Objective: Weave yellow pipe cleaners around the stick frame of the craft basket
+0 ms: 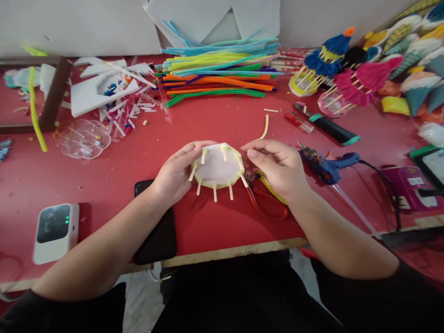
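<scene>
My left hand (176, 173) grips the left side of a small white many-sided base (218, 166), with the thumb on top. Several short wooden sticks (215, 193) stand out around its rim, and a pale yellow pipe cleaner (266, 126) runs along the edge between them. That pipe cleaner's loose end sticks up behind my right hand (277, 164). At the base's right edge, my right thumb and forefinger are closed on the pipe cleaner, though the fingertips partly hide it. Red-and-yellow-handled pliers (267, 208) lie under my right hand.
Coloured pipe cleaners (218, 69) are piled at the back. A blue glue gun (326, 164) and a utility knife (335, 129) lie right, below finished blue and pink figures (371, 83). A phone (156, 236), a white device (55, 233) and a clear tray (83, 138) are left.
</scene>
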